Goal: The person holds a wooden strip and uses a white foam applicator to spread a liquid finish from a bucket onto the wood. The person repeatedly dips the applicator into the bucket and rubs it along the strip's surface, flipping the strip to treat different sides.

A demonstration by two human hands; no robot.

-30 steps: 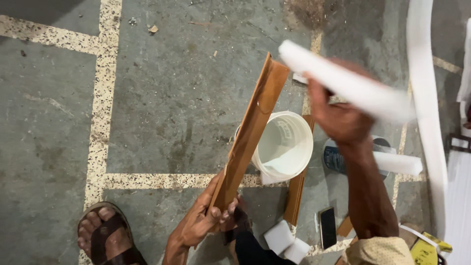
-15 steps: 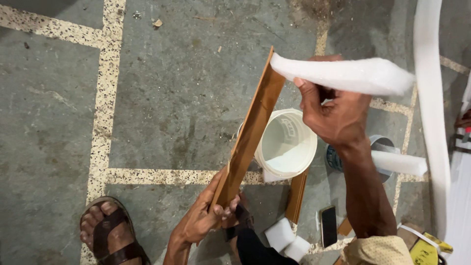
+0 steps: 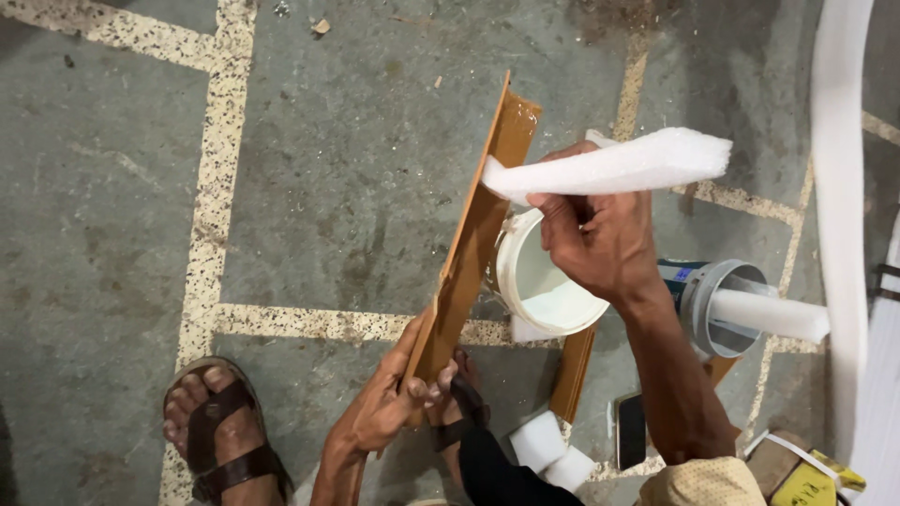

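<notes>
**Foam on the top end of a brown strip, over a concrete floor**

So the strip [image 3: 469, 253] is a long brown channel-shaped piece, glossy, tilted up and away from the camera. Its lower end sits in the left hand [image 3: 389, 408], fingers curled tight around it down near the bottom of the frame. The upper end pokes up past the middle of the shot.

Right hand [image 3: 600, 239] is clamped on a white foam piece [image 3: 614, 164], thumb and fingers pinching it from below. The foam's left end is touching the strip close to its top, the rest sticks out to the right.

Right under that hand there's a white bucket [image 3: 539, 290], open top, pale inside, just beside the strip. A second brown strip [image 3: 574, 370] lies on the floor [image 3: 328, 187] under the bucket. Further right is a grey can [image 3: 717, 300] on its side with a white roll [image 3: 773, 314] poking out of it.

Bottom left: a foot in a brown sandal [image 3: 220, 431]. Another sandalled foot sits by the left hand. A couple of white foam blocks [image 3: 548, 450] and a dark phone [image 3: 630, 431] are on the floor near the bottom. White plastic edge [image 3: 839, 187] runs down the right side.
</notes>
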